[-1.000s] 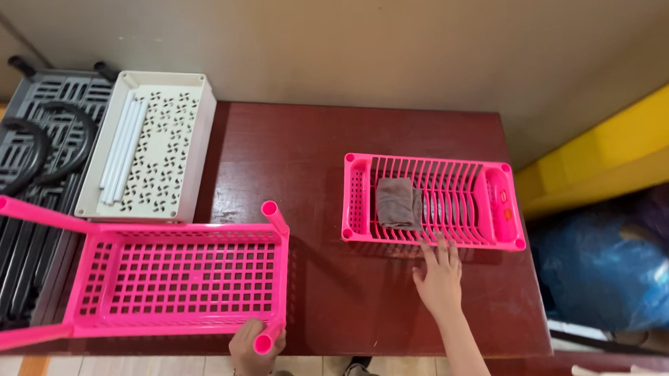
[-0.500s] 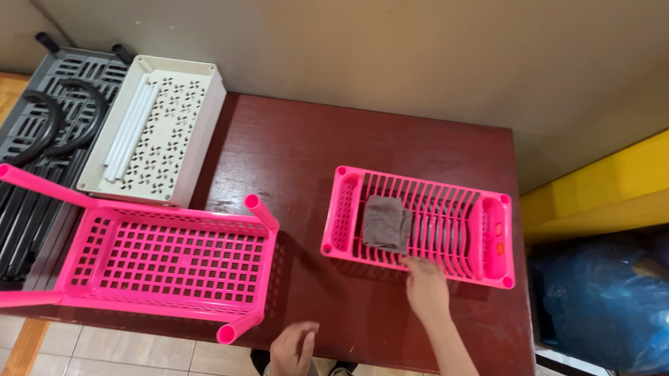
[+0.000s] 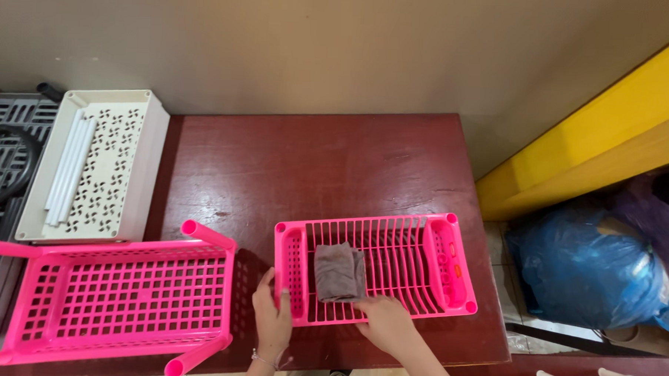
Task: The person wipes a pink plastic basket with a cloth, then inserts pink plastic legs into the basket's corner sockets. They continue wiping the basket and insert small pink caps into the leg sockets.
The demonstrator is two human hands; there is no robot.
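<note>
The pink tray (image 3: 421, 265) sits on the dark red table (image 3: 313, 165), close to the near edge. The left hand (image 3: 273, 321) is at the tray's left end. Its fingers (image 3: 266, 283) point up along the side wall and its thumb rests on the rim near the corner, so the hand is pressed on the tray but not wrapped around it. The right hand (image 3: 386, 323) is on the near rim, about in the middle. Its fingers lie close together and bend over the edge, and the tips reach in toward the bars. I cannot tell if they hook under the rim. A grey cloth (image 3: 340, 273) lies folded inside the tray on the left part, just above the right hand and just right of the left hand. It looks very near the right fingertips, maybe touching them. To hold the tray well, I think both hands should grip the rim firmly, one at the end and one at the front, and keep it flat so the cloth does not slide. A pink rack (image 3: 116, 299) with round legs lies just to the left, near the left hand, so go slow there. A white basket (image 3: 98, 165) sits behind the rack, well away from both hands.
</note>
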